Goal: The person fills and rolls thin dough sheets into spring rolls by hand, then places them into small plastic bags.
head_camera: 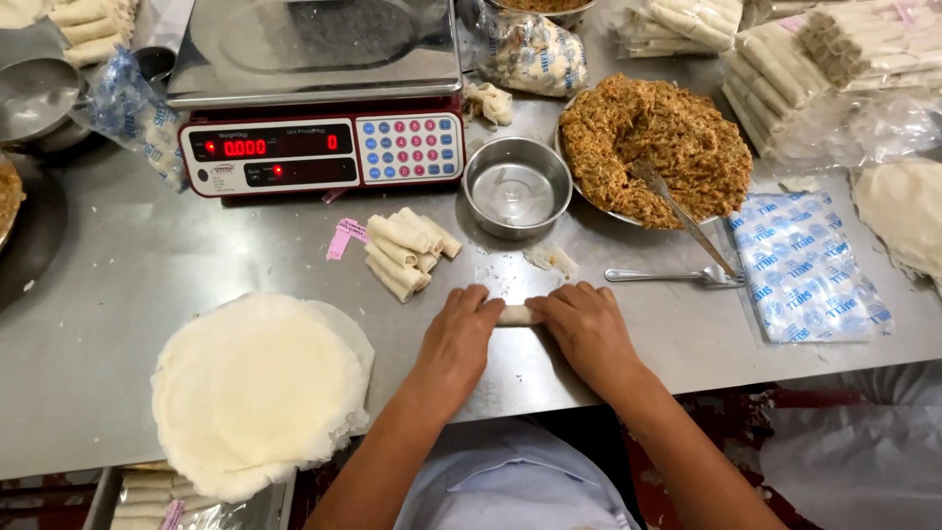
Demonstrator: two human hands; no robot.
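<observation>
Far left, a stack of round pale wrappers hangs over the front edge of the steel table, close enough for the left arm to peel one off. Behind it sits a red digital scale, its steel pan bare. Just in front of the scale, a small pile of finished rolls lies heaped side by side, parked clear of the working patch, with a pink paper slip beside them. Now the centre: the left hand lies palm down, fingers together and curled over one end of a thin pale roll, which lies flat on the table crosswise to the person, only its middle showing between the two hands. A small steel bowl stands just beyond. The right hand mirrors the left, fingers closed and pressing down on the other end, so the roll is pinned evenly from both sides. Up right, a tray of shredded brown filling sits within reach, a fork lying on the table before it. Further right, a flat printed plastic bag, then bundles of wrapped rolls stacked along the back.
</observation>
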